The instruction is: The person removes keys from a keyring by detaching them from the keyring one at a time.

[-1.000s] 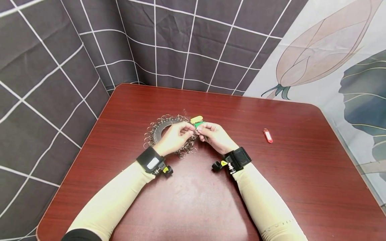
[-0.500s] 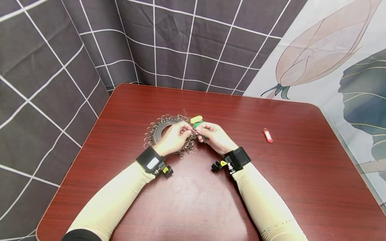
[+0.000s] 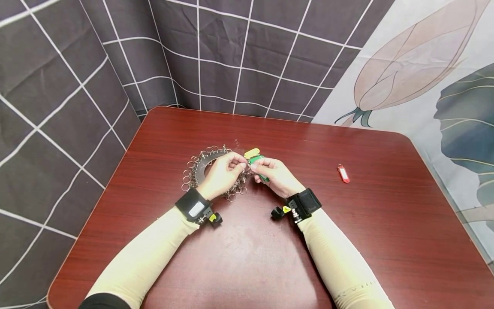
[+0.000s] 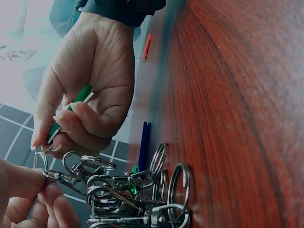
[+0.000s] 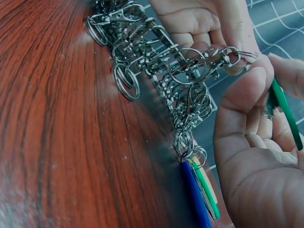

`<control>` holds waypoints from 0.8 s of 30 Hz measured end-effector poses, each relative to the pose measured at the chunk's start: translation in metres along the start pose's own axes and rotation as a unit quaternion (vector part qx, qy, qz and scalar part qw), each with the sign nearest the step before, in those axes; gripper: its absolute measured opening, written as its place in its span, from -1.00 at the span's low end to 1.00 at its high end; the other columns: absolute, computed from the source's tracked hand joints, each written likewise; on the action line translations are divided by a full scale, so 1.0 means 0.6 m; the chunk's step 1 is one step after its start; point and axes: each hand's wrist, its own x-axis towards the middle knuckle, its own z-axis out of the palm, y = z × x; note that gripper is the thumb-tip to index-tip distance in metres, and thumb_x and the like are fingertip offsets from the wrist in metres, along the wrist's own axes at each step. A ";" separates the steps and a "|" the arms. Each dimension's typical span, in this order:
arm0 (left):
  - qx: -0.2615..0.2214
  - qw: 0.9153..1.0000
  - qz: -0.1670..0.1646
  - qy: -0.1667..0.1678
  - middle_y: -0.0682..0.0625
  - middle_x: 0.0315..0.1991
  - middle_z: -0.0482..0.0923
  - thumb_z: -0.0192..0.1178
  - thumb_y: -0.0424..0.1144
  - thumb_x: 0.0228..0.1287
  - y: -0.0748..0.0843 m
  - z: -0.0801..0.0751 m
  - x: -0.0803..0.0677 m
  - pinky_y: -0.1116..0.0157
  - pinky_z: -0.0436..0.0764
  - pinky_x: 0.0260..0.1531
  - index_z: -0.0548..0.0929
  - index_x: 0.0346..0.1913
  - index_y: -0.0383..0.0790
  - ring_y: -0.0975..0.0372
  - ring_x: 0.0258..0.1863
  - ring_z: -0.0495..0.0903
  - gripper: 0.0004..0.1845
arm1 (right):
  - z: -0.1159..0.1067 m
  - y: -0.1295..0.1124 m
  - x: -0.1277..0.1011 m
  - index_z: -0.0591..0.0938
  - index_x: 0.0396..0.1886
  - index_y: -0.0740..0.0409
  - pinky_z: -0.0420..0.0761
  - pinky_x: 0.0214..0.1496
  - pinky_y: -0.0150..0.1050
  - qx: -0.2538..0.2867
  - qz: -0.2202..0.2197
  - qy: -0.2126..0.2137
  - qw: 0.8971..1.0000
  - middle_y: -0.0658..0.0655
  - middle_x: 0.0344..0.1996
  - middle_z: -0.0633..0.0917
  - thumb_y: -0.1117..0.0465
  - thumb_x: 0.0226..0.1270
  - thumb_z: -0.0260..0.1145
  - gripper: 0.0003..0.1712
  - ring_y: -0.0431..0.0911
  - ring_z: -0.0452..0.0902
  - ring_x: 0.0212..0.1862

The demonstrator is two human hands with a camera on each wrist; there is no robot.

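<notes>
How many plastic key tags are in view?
5: a green tag pinched in the right hand; yellow, blue and green tags hanging on the key-ring holder; a red one lying apart. More may be hidden.

The ring of clips (image 3: pixel 200 169) now sits slightly further left and up, its near edge lifted, and both hands (image 3: pixel 224 174) (image 3: pixel 275 176) sit a touch higher.

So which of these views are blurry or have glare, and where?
Head view: sharp throughout, with a soft sheen on the table near the forearms. Left wrist view: the red key tag and far background are out of focus, while the key rings are fairly crisp. Right wrist view: the right hand up close is soft.
</notes>
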 end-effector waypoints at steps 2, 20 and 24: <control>0.001 1.000 0.000 -0.009 -0.01 -0.29 0.61 0.20 -0.34 0.33 0.001 0.000 -0.001 0.28 0.60 -0.20 0.62 -0.15 -0.23 0.21 -0.30 0.62 -0.92 | 0.000 0.000 0.000 0.62 -0.35 0.18 0.38 -0.40 -0.37 0.001 -0.002 0.002 1.000 0.04 -0.41 0.55 0.36 0.38 0.20 -0.89 -0.17 0.44 -0.47; 0.045 0.997 -0.013 -0.055 -0.03 -0.25 0.62 0.16 -0.32 0.36 0.002 -0.001 -0.003 0.28 0.58 -0.23 0.60 -0.10 -0.21 0.20 -0.27 0.59 -0.88 | 0.003 -0.003 -0.001 0.59 -0.30 0.18 0.38 -0.41 -0.36 0.012 -0.023 0.020 0.999 0.05 -0.54 0.52 0.30 0.40 0.20 -0.93 -0.17 0.41 -0.50; 0.037 0.999 -0.007 -0.029 -0.01 -0.27 0.59 0.15 -0.34 0.36 0.001 0.000 -0.002 0.28 0.58 -0.20 0.58 -0.12 -0.21 0.21 -0.28 0.59 -0.91 | 0.005 -0.002 -0.001 0.58 -0.30 0.17 0.39 -0.42 -0.36 0.014 -0.020 0.017 1.000 0.04 -0.50 0.53 0.30 0.41 0.20 -0.93 -0.16 0.42 -0.50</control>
